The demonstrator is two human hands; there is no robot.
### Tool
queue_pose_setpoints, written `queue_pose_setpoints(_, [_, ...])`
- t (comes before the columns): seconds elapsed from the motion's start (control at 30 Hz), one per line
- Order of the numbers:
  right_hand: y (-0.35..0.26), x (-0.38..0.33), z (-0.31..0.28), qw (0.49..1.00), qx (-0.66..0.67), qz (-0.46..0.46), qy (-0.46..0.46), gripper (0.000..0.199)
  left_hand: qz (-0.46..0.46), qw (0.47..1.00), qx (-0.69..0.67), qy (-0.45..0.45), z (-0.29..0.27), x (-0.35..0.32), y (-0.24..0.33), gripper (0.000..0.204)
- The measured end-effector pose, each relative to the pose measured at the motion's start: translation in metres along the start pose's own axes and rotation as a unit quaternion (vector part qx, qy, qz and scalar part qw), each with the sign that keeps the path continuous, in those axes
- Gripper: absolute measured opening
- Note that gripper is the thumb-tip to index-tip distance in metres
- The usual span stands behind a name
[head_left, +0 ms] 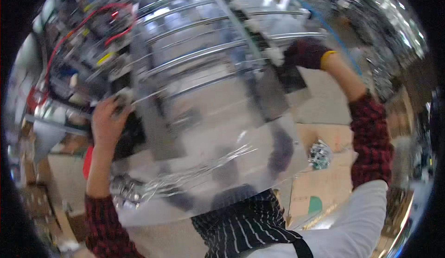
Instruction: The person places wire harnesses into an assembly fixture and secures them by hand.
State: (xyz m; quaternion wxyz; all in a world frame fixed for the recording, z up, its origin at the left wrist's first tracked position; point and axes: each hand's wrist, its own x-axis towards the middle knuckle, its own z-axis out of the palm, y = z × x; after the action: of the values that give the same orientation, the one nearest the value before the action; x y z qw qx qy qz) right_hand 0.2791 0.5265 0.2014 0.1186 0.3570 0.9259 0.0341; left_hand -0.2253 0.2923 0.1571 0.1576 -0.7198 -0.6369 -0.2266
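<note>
My left hand (107, 121), bare, reaches up to the left side of a metal roller frame (199, 40). Its fingers and thumb curl around a pale, rounded part (123, 96) at the frame's edge; blur hides what it is. On the opposite side is my right hand (307, 53), in a dark glove with a yellow cuff. It lies beside a white fitting (275, 55) on the right rail, its fingers too dark and smeared to read. Between my arms a shiny, see-through sheet (218, 133) stretches from the rollers toward my apron, wrinkled along its near part.
A red hose (60, 45) loops at the left, and a blue cord (331, 28) runs past the right side. Crumpled silvery film (320, 154) lies on flat cardboard (333, 179) at the right. Cardboard boxes (34, 198) stand at the lower left.
</note>
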Motion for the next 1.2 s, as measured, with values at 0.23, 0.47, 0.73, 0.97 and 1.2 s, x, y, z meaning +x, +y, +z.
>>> queue_pose_setpoints(0.23, [-0.096,0.023,-0.032,0.947,0.087,-0.051,0.305,0.030,0.039,0.993,-0.110,-0.013,0.008,0.022,0.014,0.022])
queue_pose_setpoints(0.47, [-0.231,0.145,0.015,0.906,0.165,-0.250,0.300,0.038,0.077,0.993,-0.085,-0.028,0.006,-0.001,-0.019,0.025])
queue_pose_setpoints(0.73, [-0.267,0.064,-0.021,0.905,0.135,-0.184,0.359,0.029,0.004,0.996,-0.084,-0.009,-0.074,-0.083,-0.013,0.022])
queue_pose_setpoints(0.97, [-0.379,0.006,0.040,0.848,0.318,-0.365,0.216,0.035,-0.099,0.965,-0.064,-0.235,-0.071,-0.194,-0.029,0.027])
queue_pose_setpoints(1.2, [-0.481,0.049,0.047,0.817,0.396,-0.289,0.304,0.049,0.104,0.904,0.163,-0.381,-0.087,-0.155,-0.008,0.017])
